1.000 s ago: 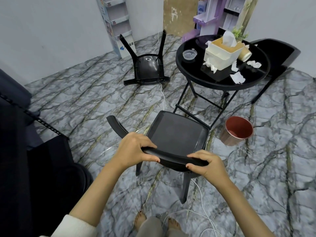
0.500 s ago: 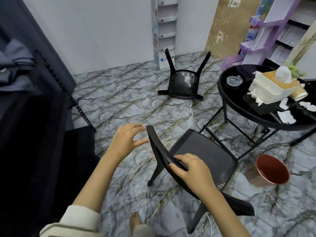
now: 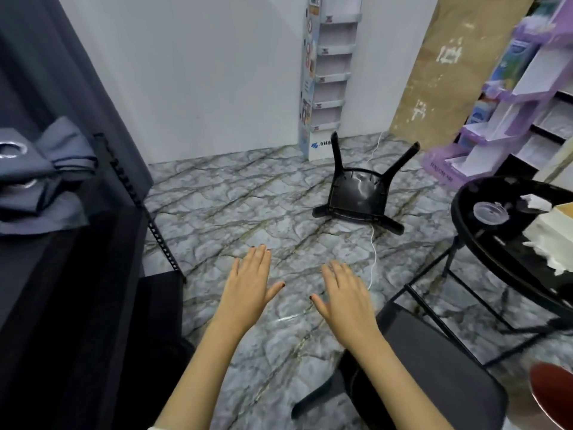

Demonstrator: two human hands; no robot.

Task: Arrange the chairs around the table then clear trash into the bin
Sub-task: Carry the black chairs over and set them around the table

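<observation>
**Inspector:** Any legible markings on your feed?

**Operator:** I read one: a blue logo and the characters "小林" on the base of the white display stand, the rest hidden. Lettering on the purple stand and white marks on the brown board are too blurred.

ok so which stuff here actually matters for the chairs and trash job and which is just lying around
Part of the job:
tipped-over black plastic chair
upright black chair beside the table
round black glass table
copper-red bin
crumpled white tissue on the table

Just lying about:
folded grey cloth
tall white cardboard shelf
purple cardboard shelf
white cable
</observation>
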